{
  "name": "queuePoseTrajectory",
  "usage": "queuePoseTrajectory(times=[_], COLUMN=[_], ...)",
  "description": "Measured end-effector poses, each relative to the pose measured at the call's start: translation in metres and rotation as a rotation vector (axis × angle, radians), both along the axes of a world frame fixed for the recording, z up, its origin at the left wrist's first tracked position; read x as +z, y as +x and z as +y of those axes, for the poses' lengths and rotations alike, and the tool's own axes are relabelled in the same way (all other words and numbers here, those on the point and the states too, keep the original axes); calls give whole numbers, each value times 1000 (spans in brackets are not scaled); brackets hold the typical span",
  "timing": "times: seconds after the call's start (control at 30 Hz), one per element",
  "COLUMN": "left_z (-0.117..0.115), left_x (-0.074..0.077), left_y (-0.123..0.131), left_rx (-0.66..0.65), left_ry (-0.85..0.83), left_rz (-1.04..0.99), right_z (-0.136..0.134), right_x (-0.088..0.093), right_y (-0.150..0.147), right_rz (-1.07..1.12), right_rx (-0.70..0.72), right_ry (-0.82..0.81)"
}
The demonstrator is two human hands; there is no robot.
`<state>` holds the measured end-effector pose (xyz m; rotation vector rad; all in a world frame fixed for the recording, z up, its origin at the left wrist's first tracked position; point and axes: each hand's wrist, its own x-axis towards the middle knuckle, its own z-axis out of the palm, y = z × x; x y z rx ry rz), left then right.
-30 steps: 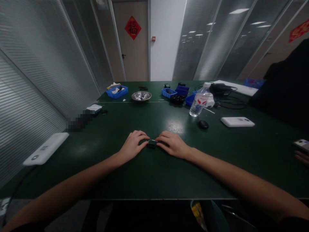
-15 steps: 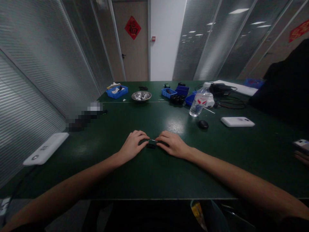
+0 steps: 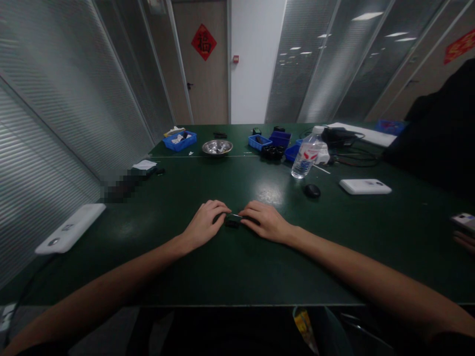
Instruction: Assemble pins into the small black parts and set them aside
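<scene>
My left hand and my right hand face each other over the green table, wrists low. Between their fingertips runs a thin, shiny strip, with the thumb and fingers of each hand closed at one of its ends. What kind of thing the strip is, I cannot make out. Just below it, on the near side, is a small black piece between the two thumbs. Whether that piece touches the strip is too small and dark to tell.
Beyond my hands are a metal bowl, a blue tray, a water bottle and a black mouse. White power banks lie right and left. Cables run at the back right. Another person's hand holds a phone at the right edge.
Both hands stay nearly where they were, still pinching at the strip. The left fingertips have shifted very slightly. Little else differs on the table.
</scene>
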<state>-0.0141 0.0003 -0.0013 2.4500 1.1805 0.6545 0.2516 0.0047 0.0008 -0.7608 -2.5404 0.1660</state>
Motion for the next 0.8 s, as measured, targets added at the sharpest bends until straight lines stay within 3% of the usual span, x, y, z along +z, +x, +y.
queuePoseTrajectory(times=[0.5, 0.8], left_z=[-4, -4], left_x=[7, 5], left_y=[4, 2], left_rx=[-104, -34], left_ry=[-2, 18], left_rz=[-45, -7], right_z=[0, 0], right_x=[0, -2], right_y=[-1, -1], right_rz=[-4, 10], right_rx=[7, 8], right_ry=[7, 14])
